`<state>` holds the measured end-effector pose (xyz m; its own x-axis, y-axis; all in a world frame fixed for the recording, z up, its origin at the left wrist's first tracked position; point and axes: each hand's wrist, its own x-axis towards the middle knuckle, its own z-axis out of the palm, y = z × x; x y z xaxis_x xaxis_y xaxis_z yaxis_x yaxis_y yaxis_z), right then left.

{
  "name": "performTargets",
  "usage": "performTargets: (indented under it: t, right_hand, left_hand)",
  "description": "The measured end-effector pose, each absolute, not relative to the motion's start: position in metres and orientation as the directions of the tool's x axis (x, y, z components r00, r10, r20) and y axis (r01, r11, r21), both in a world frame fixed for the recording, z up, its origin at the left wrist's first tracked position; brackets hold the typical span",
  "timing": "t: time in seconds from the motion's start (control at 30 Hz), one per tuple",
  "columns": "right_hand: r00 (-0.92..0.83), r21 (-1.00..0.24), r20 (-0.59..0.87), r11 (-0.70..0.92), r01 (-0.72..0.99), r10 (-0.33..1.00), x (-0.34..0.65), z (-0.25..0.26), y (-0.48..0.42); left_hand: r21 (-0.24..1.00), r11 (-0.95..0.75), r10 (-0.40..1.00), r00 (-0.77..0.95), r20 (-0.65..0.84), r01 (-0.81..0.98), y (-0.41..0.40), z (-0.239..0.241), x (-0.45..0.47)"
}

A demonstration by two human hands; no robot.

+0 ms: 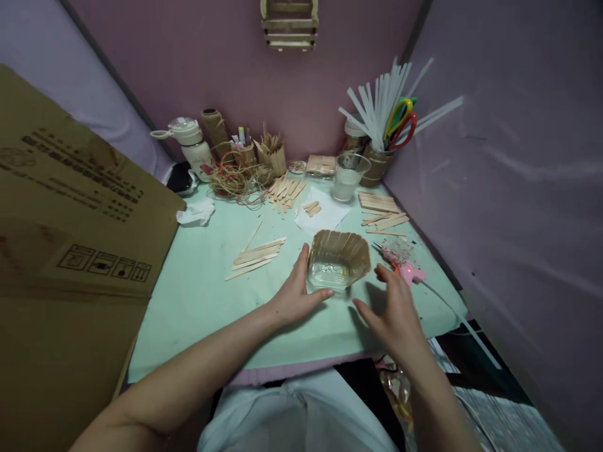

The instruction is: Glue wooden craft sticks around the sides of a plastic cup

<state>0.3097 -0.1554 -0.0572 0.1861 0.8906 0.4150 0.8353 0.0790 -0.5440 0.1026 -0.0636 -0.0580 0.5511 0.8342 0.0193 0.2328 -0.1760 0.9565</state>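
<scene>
A clear plastic container (328, 276), its upper walls covered with a row of brown wooden sticks, sits on the pale green table in front of me. My left hand (301, 290) cups its left side, fingers along the wall and thumb across the front. To the right of the container, my right hand (393, 307) is held with thumb and fingers apart and nothing between them. Just beyond that hand lies a pink glue gun (409, 271) with a small red light, its metal tip pointing left. Some small yellow thing shows at the container's bottom.
Craft sticks (257, 256) lie left of the container, with more stacked sticks (378, 202) at right. Behind stand a clear plastic cup (347, 182), tangled twine (238, 182), a white bottle (192, 150) and a pot (377, 166) holding glue sticks and scissors. A cardboard box (70, 207) borders the left.
</scene>
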Motion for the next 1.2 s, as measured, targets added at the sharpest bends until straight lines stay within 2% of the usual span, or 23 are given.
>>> performTargets:
  t: [0.13,0.23,0.37,0.47,0.63,0.73,0.97,1.2]
  right_hand:
    - [0.183,-0.496,0.512,0.114,0.861,0.839,0.317,-0.009,-0.170]
    - [0.116,-0.496,0.503,0.177,0.850,0.857,0.311,0.025,-0.164]
    - [-0.165,-0.395,0.391,0.327,0.859,0.906,0.299,0.045,-0.129]
    - [-0.294,-0.307,0.254,0.365,0.879,0.921,0.293,0.048,-0.098]
    - [-0.442,-0.298,0.026,0.429,0.853,0.897,0.283,0.051,-0.066]
    - [-0.469,-0.293,-0.065,0.433,0.853,0.881,0.279,0.053,-0.059]
    - [-0.489,-0.321,-0.160,0.423,0.847,0.857,0.277,0.047,-0.051]
    - [-0.507,-0.364,-0.145,0.430,0.826,0.850,0.278,0.048,-0.052]
  left_hand:
    - [0.933,-0.202,0.830,0.558,0.001,0.297,-0.066,-0.052,0.101]
    - [0.918,-0.262,0.812,0.582,0.044,0.297,-0.068,-0.051,0.102]
    - [0.918,-0.288,0.808,0.584,0.080,0.274,-0.067,-0.052,0.102]
    - [0.927,-0.287,0.812,0.575,0.101,0.241,-0.065,-0.053,0.102]
    - [0.943,-0.266,0.810,0.577,0.106,0.201,-0.063,-0.055,0.104]
    - [0.948,-0.257,0.812,0.575,0.105,0.189,-0.062,-0.054,0.107]
    - [0.951,-0.235,0.836,0.541,0.092,0.202,-0.059,-0.054,0.111]
    - [0.955,-0.205,0.818,0.573,0.047,0.214,-0.059,-0.060,0.112]
